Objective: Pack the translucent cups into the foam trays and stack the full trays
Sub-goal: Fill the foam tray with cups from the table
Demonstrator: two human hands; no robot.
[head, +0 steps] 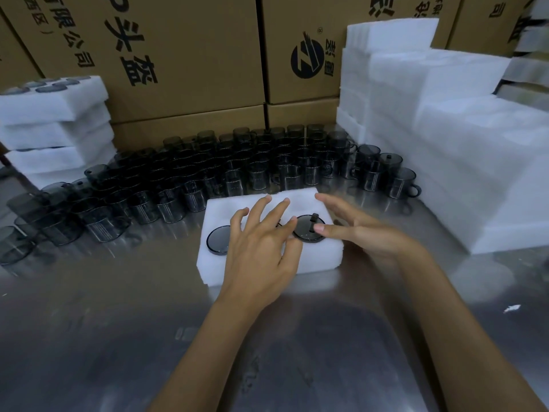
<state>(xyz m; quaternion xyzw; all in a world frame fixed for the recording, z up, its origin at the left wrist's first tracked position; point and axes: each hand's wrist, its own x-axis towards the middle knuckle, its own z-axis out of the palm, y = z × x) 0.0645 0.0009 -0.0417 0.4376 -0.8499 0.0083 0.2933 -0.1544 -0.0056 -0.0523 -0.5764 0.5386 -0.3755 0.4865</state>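
Observation:
A white foam tray [237,203] lies on the steel table in front of me. Two dark translucent cups sit sunk in its near row, one at the left [218,239] and one at the right [307,230]; the middle slot is hidden under my hand. My left hand [261,239] hovers or rests over the tray's middle with fingers spread and straight. My right hand [350,227] is over the tray's right end, fingers extended, its thumb beside the right cup's rim. Several loose smoky cups [237,171] stand in rows behind the tray.
A stack of filled foam trays [56,129] stands at the left. Tall stacks of white foam trays [445,129] fill the right side. Cardboard boxes [190,55] wall off the back. Bare steel tabletop [118,337] lies near me.

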